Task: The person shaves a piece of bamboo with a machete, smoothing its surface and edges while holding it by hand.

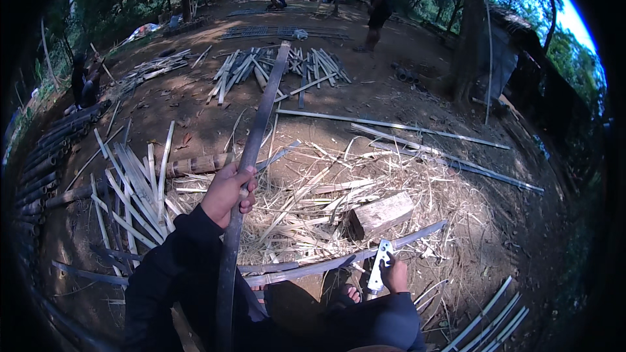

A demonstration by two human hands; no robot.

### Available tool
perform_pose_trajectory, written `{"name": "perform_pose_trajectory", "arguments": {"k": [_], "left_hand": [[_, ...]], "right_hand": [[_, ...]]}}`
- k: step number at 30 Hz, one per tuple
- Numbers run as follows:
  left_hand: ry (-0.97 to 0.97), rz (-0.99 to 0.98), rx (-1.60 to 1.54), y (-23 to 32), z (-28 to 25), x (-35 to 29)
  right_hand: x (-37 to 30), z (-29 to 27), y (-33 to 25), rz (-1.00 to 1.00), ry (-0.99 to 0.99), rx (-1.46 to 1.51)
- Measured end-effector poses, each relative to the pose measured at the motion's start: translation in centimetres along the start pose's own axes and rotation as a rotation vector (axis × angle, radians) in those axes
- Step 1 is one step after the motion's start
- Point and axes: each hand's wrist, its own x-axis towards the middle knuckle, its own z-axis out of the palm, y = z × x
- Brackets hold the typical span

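Note:
My left hand (228, 194) is closed round a long dark bamboo strip (259, 120). The strip stands steeply in front of me, its pale cut tip pointing away and its lower end running down past my left forearm. In my right hand (395, 276), low and right of centre, is a flat whitish tool with dark gaps (377, 270); its exact kind is unclear. Behind that tool a long split bamboo strip (313, 268) lies across the ground near my feet. A squared wooden block (385, 214) rests just beyond, among pale shavings (293, 212).
Split bamboo pieces fan out at left (140, 189), beside a bamboo pole (195, 165). Farther off lies another pile of strips (244, 72). Long strips (450, 156) cross the right side. Dark poles (49, 163) line the left edge. A person (379, 10) stands near trees.

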Motion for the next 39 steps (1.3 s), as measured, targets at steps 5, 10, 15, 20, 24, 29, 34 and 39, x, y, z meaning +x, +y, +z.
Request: {"name": "perform_pose_trajectory", "arguments": {"k": [5,10,15,20,24,29,34,39], "left_hand": [[0.006,0.154,-0.215,3.6,-3.3,8.3],[0.237,0.298,-0.266,0.6,0.4,12.7],[0.471,0.306,-0.094,-2.3,-2.1,11.6],[0.387,0.318,-0.123,-2.0,-2.3,12.2],[0.409,0.296,-0.173,-2.1,-1.8,11.7],[0.252,0.215,-0.277,-0.9,-1.3,10.2],[0.231,0.144,-0.336,-1.1,-1.5,10.0],[0.171,0.115,-0.394,-1.0,-0.3,10.7]], "right_hand": [[1.2,-19.8,-22.0,-0.708,0.635,0.494],[-10.7,-31.5,-32.5,-2.04,1.127,0.727],[-11.2,-29.0,-34.5,-2.057,1.093,0.711],[-11.1,-28.5,-35.2,-2.085,1.031,0.673],[-9.6,-27.0,-35.2,-2.055,1.013,0.722],[-8.5,-26.0,-35.6,-2.049,0.986,0.733],[-7.7,-24.9,-35.7,-2.045,0.95,0.762],[-7.6,-25.3,-36.1,-2.089,0.926,0.767]]}}
